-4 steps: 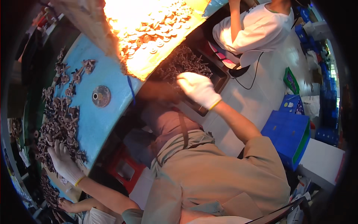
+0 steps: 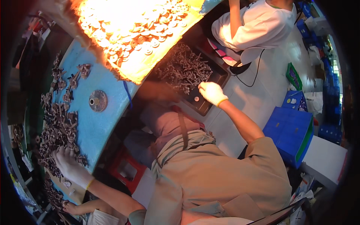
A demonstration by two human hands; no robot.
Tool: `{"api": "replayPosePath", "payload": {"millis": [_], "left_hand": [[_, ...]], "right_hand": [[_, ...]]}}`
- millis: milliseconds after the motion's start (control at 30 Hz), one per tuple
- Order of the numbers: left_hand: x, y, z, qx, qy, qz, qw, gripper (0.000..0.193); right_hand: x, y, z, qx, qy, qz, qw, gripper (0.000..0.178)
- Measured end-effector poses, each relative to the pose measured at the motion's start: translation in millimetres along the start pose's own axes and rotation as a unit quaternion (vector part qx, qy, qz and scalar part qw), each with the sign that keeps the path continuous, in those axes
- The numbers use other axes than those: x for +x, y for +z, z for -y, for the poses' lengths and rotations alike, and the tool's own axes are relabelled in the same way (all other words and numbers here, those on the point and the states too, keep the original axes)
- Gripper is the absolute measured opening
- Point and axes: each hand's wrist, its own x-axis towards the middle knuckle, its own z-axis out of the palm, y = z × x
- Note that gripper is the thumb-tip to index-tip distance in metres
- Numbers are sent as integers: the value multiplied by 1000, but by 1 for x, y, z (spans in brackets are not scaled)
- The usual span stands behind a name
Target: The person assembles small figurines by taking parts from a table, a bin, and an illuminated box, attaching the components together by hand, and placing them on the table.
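Observation:
My left hand (image 2: 70,167), in a white knitted glove, rests at the near edge of a heap of small brown parts (image 2: 60,129) on the blue table (image 2: 84,123). Its fingers are bent a little and apart, with the tips among the parts. My right hand (image 2: 212,93), gloved the same way, is over the right edge of a black tray (image 2: 206,106). Its fingers are curled closed, and whatever they may hold is hidden. Thin brown pieces (image 2: 183,67) fill much of the tray. A small pale disc (image 2: 197,99) shows near its bare corner.
A brightly lit bin of round parts (image 2: 150,44) stands at the table's far end. A metal disc with a raised hub (image 2: 98,101) lies on the table. Co-workers sit at far right and near left. Blue boxes (image 2: 288,133) and a red stool (image 2: 131,170) stand nearby.
My right hand has moved right and nearer me, uncovering more of the tray and the pale disc. My left hand has shifted slightly right, its fingers more bent. The whole view has tilted slightly.

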Motion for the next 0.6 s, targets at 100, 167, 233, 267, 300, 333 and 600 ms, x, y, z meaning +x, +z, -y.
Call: {"api": "replayPosePath", "payload": {"millis": [100,167,233,267,300,333,600], "left_hand": [[-30,46,14,55,-16,71,996,48],[-43,62,31,73,-9,142,987,50],[-52,85,36,30,-60,134,989,50],[-50,88,47,23,-60,122,991,48],[-48,93,56,27,-59,128,990,47],[-45,96,60,32,-57,135,989,47],[-43,93,62,-2,-65,123,990,42]], "right_hand": [[-7,44,-2,-48,0,82,995,36],[0,74,9,-105,24,87,990,33],[2,93,16,-101,27,55,993,23],[6,92,22,-88,41,86,992,17],[5,100,14,-97,35,98,990,14],[4,106,5,-105,35,104,988,12],[24,-48,81,266,24,-85,960,20]]}}
